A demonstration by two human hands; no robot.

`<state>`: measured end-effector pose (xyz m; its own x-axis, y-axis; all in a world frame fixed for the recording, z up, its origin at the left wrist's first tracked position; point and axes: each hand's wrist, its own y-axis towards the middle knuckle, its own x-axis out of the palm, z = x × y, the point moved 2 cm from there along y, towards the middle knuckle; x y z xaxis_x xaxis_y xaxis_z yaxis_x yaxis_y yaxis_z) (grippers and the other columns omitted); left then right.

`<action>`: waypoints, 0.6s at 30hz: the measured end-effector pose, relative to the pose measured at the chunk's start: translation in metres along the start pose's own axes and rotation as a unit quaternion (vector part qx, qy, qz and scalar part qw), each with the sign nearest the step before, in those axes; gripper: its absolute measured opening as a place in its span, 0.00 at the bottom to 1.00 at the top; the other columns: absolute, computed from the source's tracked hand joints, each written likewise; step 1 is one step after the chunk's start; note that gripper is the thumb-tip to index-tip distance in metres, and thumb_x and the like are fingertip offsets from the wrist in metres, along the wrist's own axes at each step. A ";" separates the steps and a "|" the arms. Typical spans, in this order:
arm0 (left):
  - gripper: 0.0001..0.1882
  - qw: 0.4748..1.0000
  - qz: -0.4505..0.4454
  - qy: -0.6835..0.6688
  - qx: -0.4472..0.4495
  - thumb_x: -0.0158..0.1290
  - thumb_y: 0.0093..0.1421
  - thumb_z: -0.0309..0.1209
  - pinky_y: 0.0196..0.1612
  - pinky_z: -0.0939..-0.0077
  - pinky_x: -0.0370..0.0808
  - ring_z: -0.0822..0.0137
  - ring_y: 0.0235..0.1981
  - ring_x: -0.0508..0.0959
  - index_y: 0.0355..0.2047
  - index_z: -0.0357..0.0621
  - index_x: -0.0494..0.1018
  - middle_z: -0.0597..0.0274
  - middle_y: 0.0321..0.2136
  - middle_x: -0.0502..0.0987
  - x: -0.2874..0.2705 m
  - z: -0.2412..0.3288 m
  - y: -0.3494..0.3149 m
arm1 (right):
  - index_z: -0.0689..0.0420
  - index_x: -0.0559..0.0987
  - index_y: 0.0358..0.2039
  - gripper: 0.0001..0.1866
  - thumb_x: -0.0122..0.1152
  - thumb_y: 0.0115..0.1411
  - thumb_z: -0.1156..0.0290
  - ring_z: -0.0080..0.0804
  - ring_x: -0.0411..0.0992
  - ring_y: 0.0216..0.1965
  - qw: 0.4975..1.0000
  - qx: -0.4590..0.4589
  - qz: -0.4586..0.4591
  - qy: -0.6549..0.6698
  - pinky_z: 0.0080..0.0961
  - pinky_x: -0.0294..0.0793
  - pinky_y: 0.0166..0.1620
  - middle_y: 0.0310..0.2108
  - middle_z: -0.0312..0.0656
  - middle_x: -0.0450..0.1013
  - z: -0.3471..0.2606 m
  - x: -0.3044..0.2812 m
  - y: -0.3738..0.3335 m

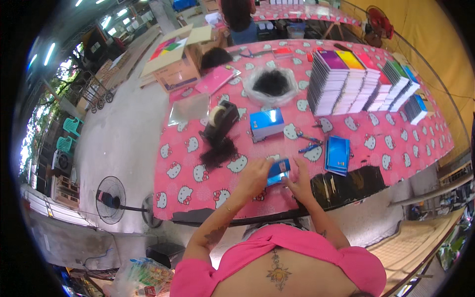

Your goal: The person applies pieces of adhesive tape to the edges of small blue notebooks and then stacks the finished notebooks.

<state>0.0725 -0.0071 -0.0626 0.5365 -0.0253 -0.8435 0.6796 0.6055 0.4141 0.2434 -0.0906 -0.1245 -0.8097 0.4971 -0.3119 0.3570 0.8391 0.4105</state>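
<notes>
My left hand (255,175) grips the left edge of a small blue-covered notebook (280,167) near the front of the table. Beneath it shows another bright blue, shiny surface (275,179); whether that is a second notebook I cannot tell. At its right side, my right hand (300,182) has fingers apart, the thumb close to the lower corner. Just beyond my hands stands a stack of blue notebooks (267,123). A few more blue notebooks (337,154) lie to the right, with blue-handled scissors (310,143) between.
A tape dispenser (219,121) and a dark bristly clump (218,152) lie left. Farther off are a plastic bag with black contents (269,96), clear sheets (189,110), an open carton (178,69) and tall notebook stacks (327,86). A floor fan (110,199) stands left.
</notes>
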 end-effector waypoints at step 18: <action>0.26 0.958 0.067 -0.184 -0.211 0.51 0.60 0.21 0.49 0.61 0.73 0.47 0.45 0.76 0.59 0.49 0.66 0.46 0.46 0.72 0.038 -0.017 -0.041 | 0.55 0.68 0.55 0.26 0.66 0.57 0.76 0.25 0.69 0.46 0.933 0.175 -0.139 0.282 0.24 0.71 0.49 0.45 0.39 0.71 0.044 0.034 0.014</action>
<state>0.0567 -0.0195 -0.1179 0.7975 -0.1576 -0.5823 0.3716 0.8887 0.2685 0.2416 -0.0526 -0.1667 -0.9745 0.1372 0.1773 0.1475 0.9880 0.0460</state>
